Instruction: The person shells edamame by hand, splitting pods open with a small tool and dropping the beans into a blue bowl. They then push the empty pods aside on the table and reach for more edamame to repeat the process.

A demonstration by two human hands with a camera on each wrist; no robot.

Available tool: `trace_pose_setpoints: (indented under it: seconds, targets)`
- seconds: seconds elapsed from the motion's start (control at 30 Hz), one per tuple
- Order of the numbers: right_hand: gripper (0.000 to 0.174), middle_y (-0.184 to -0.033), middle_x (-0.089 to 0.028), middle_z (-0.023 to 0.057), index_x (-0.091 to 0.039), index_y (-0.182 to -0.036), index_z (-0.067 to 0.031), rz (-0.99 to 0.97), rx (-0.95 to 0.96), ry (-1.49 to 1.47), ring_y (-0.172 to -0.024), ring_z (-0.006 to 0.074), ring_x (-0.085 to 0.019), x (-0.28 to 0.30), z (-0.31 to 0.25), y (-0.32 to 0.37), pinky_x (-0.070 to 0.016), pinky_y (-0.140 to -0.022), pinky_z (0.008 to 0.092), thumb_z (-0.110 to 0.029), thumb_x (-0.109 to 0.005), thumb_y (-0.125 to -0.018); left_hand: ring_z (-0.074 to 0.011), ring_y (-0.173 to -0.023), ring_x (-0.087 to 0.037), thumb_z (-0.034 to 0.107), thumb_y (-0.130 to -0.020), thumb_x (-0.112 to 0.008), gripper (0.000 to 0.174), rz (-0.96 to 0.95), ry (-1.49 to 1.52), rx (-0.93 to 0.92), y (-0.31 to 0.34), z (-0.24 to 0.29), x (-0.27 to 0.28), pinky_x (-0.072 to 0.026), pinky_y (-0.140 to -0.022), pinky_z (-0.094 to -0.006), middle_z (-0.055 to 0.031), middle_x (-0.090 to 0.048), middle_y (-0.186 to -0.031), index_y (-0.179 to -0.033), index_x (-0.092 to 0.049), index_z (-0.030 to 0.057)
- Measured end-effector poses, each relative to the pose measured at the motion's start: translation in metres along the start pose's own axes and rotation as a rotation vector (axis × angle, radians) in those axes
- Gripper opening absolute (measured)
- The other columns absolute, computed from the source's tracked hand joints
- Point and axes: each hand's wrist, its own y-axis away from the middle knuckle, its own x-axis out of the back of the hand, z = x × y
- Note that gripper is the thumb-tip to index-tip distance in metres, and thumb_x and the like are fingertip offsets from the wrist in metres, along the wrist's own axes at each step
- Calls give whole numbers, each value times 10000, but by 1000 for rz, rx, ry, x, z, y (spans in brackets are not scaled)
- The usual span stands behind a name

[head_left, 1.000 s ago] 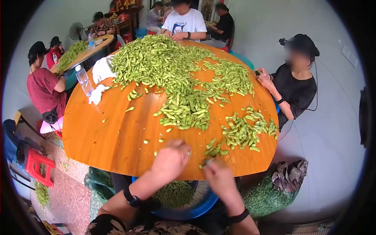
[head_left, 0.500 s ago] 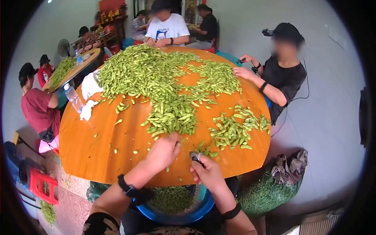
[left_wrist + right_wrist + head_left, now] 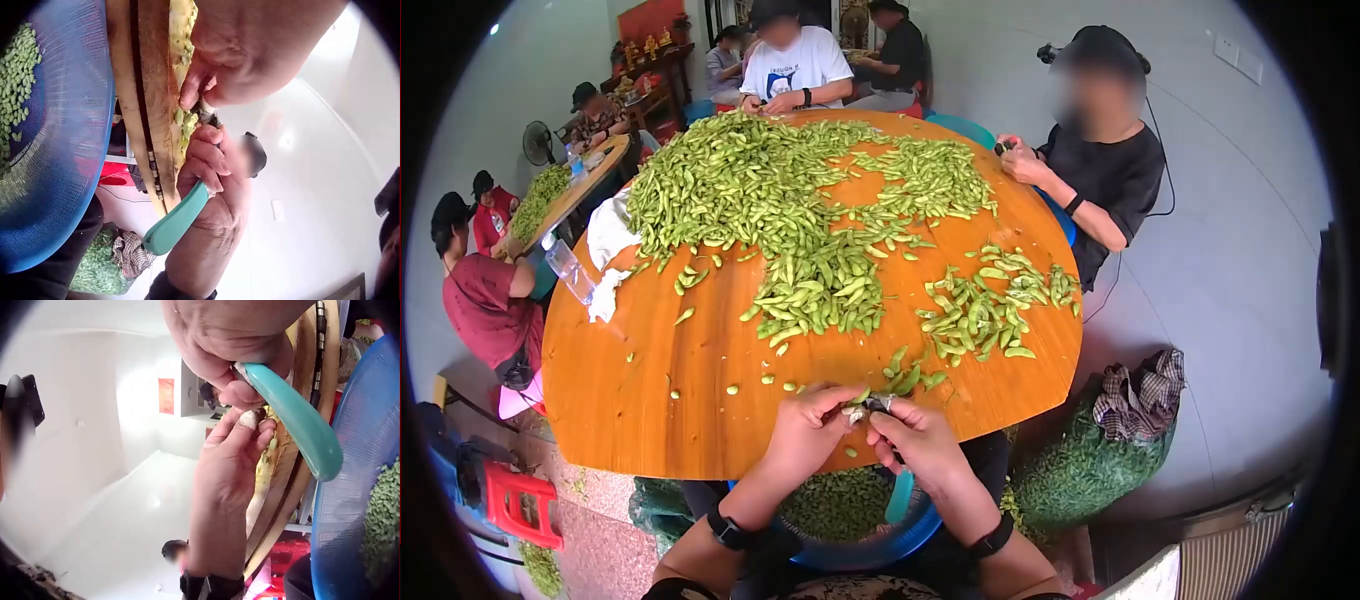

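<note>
Both hands meet over the near edge of the round wooden table point(image 3: 650, 420). My left hand point(image 3: 800, 432) pinches a green bean pod point(image 3: 862, 396) between thumb and fingers. In my right hand point(image 3: 925, 440) is a tool with a curved teal handle point(image 3: 300, 422), fingers curled round it; its dark working end is mostly hidden where the fingertips of both hands come together. A few loose pods point(image 3: 908, 382) lie just beyond the hands. Under the table edge stands a blue basket point(image 3: 94, 144) holding shelled green beans point(image 3: 17, 81).
A big heap of pods point(image 3: 720, 190) covers the table's far part, with a smaller pile point(image 3: 980, 310) to the right. A bottle point(image 3: 570, 270) and white cloth point(image 3: 605, 295) sit at left. A green sack point(image 3: 1090, 470) stands at lower right. Other people sit around the tables.
My hands were apart, the left reaching towards the pods; now they are together at the table's near edge, left holding a pod. The view has shifted to the right.
</note>
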Motion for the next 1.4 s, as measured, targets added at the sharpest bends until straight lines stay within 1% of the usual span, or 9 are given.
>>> trace_pose_setpoints:
  seconds: [0.23,0.4,0.63,0.73,1.0,1.17,1.3,1.37,1.4]
  targets:
    - [115,-747,-585,9,-608,-987,-39,2,5,18,-505,66,-497,-4,2,2,-342,-413,200,-116,-535,-940,-103,-730,-596,-116,-800,-570,291,32,-111,52,3,4,-4,-494,-642,-231,-65,-623,-895,-1053,-635,10]
    - [117,-695,-524,-35,-622,-958,-72,8,50,2,-490,36,-443,-8,5,-1,-318,-405,179,-108,-512,-942,-94,-776,-607,-122,-837,-543,255,54,305,86,4,-16,-9,-515,-678,-229,-32,-625,-921,-1040,-615,14]
    - [109,-694,-498,-51,-616,-946,-93,54,65,36,-503,24,-407,-13,5,-7,-295,-411,183,-104,-509,-926,-94,-774,-620,-84,-878,-557,206,55,402,111,4,-15,-6,-526,-690,-230,-37,-645,-908,-1059,-583,10]
    - [73,-666,-472,-55,-585,-923,-104,40,-70,-46,-475,26,-382,-12,-2,-8,-274,-397,193,-106,-512,-923,-84,-741,-598,-44,-897,-559,187,31,476,110,2,-20,-3,-514,-665,-222,-43,-643,-929,-1071,-588,17]
    - [144,-686,-512,-25,-602,-1040,-94,-39,-143,-136,-451,42,-368,-4,-10,-15,-256,-388,207,-96,-526,-918,-71,-700,-579,-11,-929,-494,217,-58,521,181,-4,-13,10,-503,-641,-211,-35,-633,-942,-1120,-596,4]
    - [141,-682,-518,-19,-602,-1033,-73,-82,-181,-182,-450,45,-381,-1,-16,-18,-265,-386,210,-99,-530,-915,-78,-685,-585,42,-948,-480,204,-44,569,288,-8,-8,17,-499,-623,-211,-40,-637,-926,-1115,-591,7]
    - [117,-658,-511,-33,-627,-982,-68,-26,-44,22,-478,28,-406,-10,-16,-18,-298,-404,206,-93,-533,-918,-102,-692,-608,71,-959,-471,203,-6,571,319,-7,-3,9,-514,-624,-236,-51,-632,-903,-1135,-549,8]
    - [118,-664,-514,-41,-629,-982,-64,28,171,228,-518,17,-423,-17,-16,-15,-325,-441,190,-91,-533,-921,-112,-699,-615,75,-960,-471,193,24,589,316,-8,-8,10,-518,-629,-244,-54,-629,-891,-1127,-539,6]
    - [118,-664,-514,-41,-629,-982,-64,22,170,232,-518,17,-423,-19,-16,-15,-325,-441,190,-91,-533,-921,-115,-699,-612,75,-959,-466,180,-1,625,303,-9,-15,11,-514,-629,-244,-54,-626,-881,-1107,-541,4]
